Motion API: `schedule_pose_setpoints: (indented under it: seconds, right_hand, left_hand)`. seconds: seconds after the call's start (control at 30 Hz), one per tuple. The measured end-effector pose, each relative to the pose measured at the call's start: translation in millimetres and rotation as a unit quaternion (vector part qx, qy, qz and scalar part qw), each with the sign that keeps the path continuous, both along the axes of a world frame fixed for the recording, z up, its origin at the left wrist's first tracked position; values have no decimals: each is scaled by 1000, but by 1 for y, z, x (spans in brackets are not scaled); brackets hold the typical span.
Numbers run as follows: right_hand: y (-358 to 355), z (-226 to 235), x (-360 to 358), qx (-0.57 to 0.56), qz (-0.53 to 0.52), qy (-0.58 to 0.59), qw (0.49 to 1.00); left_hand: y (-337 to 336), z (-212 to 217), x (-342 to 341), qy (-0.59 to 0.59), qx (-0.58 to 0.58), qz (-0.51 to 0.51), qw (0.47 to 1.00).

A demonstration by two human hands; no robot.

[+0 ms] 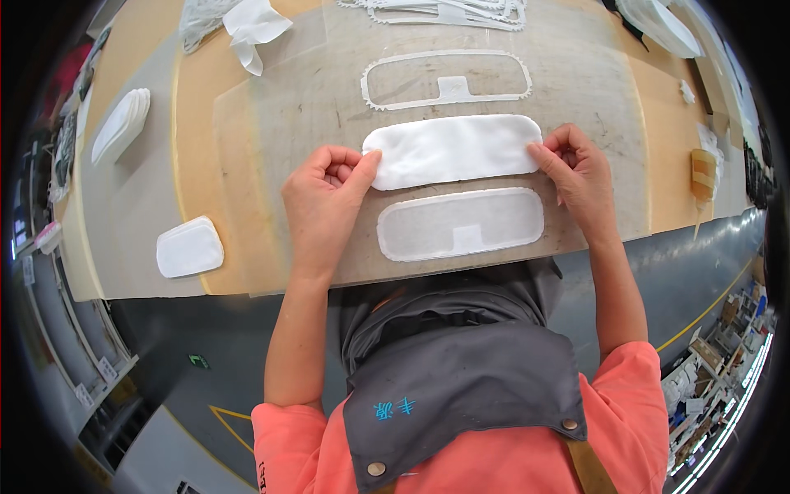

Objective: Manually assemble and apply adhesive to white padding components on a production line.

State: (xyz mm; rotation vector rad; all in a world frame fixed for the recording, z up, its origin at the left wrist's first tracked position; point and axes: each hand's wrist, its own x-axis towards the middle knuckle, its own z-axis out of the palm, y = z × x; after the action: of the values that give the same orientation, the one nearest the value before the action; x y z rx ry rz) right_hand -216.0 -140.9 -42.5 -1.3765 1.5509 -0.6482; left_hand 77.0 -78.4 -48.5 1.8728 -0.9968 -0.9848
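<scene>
- Head view: the person stands at a bench (247, 123) covered by a scuffed clear sheet, both forearms reaching up from the lower edge.
- The left hand (325, 193) is closed in a pinch, thumb and fingertips gripping the left end of a long white fabric pad (453, 151) with rounded ends.
- The right hand (580, 173) pinches the pad's right end the same way, so the pad is stretched flat between the two hands; holding it by both ends seems meant to keep it straight and level.
- The pad lies across the middle of the bench, just above a flat mesh-like piece (461, 222) of the same outline with a white border, near the front edge. Their matching shape and parallel lie suggest the pad is being lined up with it.
- Beyond the pad lies a white frame outline (447, 79) with a zigzag edge and an open middle; more such outlines (448, 11) are piled at the far edge.
- To the left sit two neat stacks of white pads: a small stack (189, 247) near the front and a long stack (121, 123) further back, kept clear of the working spot.
- Crumpled white sheeting (247, 29) lies at the far left; a tan block (704, 173) stands at the right edge.
- No box, tray or bin shows on the bench; everything rests straight on its surface.
</scene>
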Motion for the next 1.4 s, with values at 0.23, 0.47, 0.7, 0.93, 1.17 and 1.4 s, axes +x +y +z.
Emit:
schedule_pose_setpoints:
  seconds: [0.23,0.47,0.7,0.93,1.17,1.4]
  right_hand:
    - [0,1,0,-3,-5,5,1000]
    - [1,1,1,-12,0,7,1000]
    - [1,5,1,-24,14,16,999]
    - [0,1,0,-50,23,32,998]
    - [0,0,0,-76,34,65,994]
    - [-2,-2,4,-77,26,71,994]
  left_hand:
    - [1,-4,-2,-26,-16,-6,1000]
    - [1,-4,-4,-39,-21,5,999]
    - [1,-2,-6,-39,-25,10,999]
    - [0,-2,-7,-54,-26,5,998]
    - [0,-3,-7,-50,-35,-3,998]
    - [1,-6,-5,-60,-31,5,998]
